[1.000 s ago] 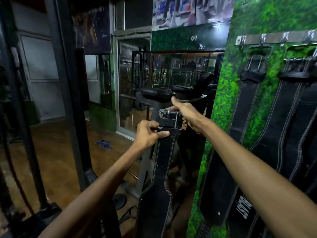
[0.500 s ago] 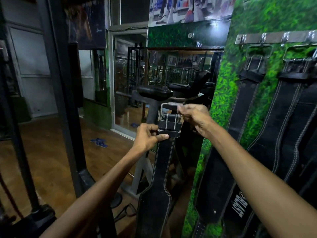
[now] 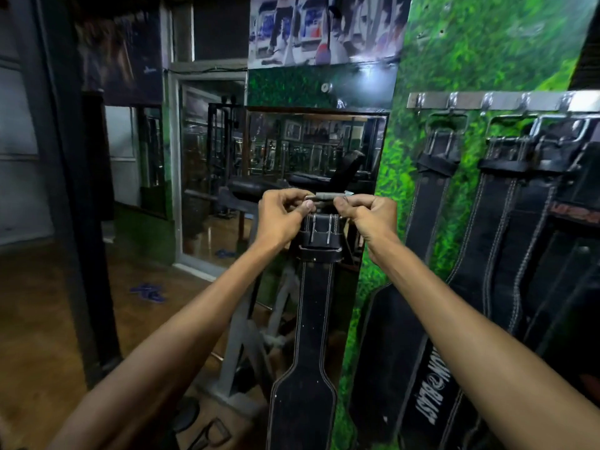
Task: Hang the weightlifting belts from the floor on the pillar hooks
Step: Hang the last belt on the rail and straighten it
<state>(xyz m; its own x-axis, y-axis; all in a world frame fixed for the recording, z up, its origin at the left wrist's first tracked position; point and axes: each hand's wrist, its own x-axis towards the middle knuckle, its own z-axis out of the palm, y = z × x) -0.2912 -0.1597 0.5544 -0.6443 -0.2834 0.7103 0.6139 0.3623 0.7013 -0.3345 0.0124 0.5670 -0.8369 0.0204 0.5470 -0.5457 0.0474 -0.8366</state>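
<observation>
A black leather weightlifting belt (image 3: pixel 313 319) with white stitching hangs straight down in front of me, held by its metal buckle (image 3: pixel 324 197). My left hand (image 3: pixel 282 219) pinches the buckle's left end and my right hand (image 3: pixel 370 219) grips its right end, both at chest height. To the right, a metal hook rail (image 3: pixel 500 101) is fixed on the green leaf-patterned pillar (image 3: pixel 470 53). Three black belts (image 3: pixel 431 203) hang from its hooks by their buckles. The leftmost hook (image 3: pixel 420 100) carries nothing.
A mirror (image 3: pixel 311 151) stands behind the held belt, left of the pillar. A dark machine post (image 3: pixel 74 190) rises at the left. Blue slippers (image 3: pixel 147 292) lie on the wooden floor. A grey bench frame (image 3: pixel 240 336) stands low behind the belt.
My left hand has moved up from the belt's strap to the buckle. Both hands now hold the buckle flat and level, slightly higher and nearer the pillar.
</observation>
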